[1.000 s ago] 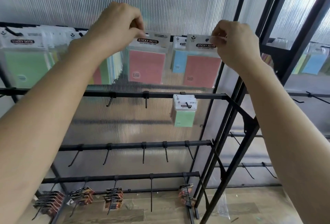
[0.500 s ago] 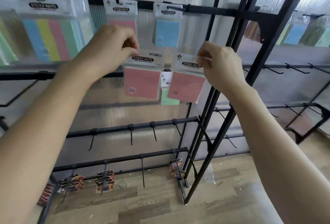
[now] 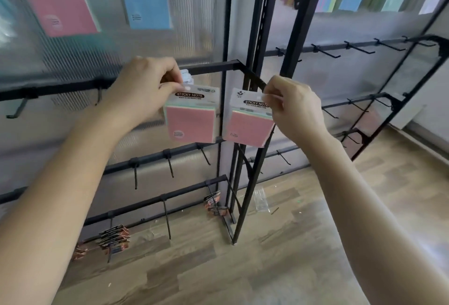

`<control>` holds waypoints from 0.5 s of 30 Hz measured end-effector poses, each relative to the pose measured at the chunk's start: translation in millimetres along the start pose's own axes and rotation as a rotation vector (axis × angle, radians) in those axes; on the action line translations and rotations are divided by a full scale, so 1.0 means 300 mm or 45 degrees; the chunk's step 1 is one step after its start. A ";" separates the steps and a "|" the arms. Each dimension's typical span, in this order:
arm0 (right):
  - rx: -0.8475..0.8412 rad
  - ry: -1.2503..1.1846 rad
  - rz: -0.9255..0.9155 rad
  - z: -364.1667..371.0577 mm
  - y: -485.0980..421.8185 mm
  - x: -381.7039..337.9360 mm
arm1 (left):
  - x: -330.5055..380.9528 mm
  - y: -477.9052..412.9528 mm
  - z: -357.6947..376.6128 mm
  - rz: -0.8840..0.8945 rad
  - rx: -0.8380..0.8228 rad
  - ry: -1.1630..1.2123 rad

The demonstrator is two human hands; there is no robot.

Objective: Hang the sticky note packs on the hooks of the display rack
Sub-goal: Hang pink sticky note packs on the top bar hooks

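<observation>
My left hand (image 3: 143, 86) pinches the white header of a pink sticky note pack (image 3: 190, 120), held in front of the second bar of the black display rack (image 3: 213, 66). Behind that pack's top, the white header of another pack (image 3: 187, 75) shows on the bar. My right hand (image 3: 289, 108) pinches the header of a second pink sticky note pack (image 3: 247, 122), which hangs tilted in front of the rack's corner post. The hooks behind both packs are hidden.
A pink pack (image 3: 60, 6) and a blue pack (image 3: 148, 3) hang on the top row. Bare hooks (image 3: 170, 166) jut from the lower bars, small dark packs (image 3: 114, 236) hang at the bottom. A second rack (image 3: 359, 47) with bare hooks stands right, over wood floor (image 3: 291, 244).
Both hands have come down from the top row with the two pink packs to the second bar. The view has tilted downward and to the right.
</observation>
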State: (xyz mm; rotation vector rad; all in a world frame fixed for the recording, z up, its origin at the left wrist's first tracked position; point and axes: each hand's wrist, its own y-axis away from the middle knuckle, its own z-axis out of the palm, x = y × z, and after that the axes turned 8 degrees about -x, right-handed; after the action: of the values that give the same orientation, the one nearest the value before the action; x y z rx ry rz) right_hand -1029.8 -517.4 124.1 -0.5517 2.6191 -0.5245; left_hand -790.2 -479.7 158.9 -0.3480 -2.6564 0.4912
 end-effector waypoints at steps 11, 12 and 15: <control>0.041 0.013 -0.054 -0.193 0.035 0.482 | 0.392 -0.211 0.316 -0.022 -0.012 0.128; 0.040 0.009 -0.053 -0.208 0.041 0.528 | 0.432 -0.226 0.346 -0.019 -0.012 0.126; 0.023 0.008 -0.047 -0.249 0.063 0.663 | 0.542 -0.267 0.435 -0.036 -0.035 0.143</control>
State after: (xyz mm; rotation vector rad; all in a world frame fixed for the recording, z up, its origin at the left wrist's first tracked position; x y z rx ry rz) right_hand -1236.2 -570.3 116.9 -0.5942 2.6119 -0.5616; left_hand -1004.4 -538.7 136.2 -0.3357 -2.5574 0.4143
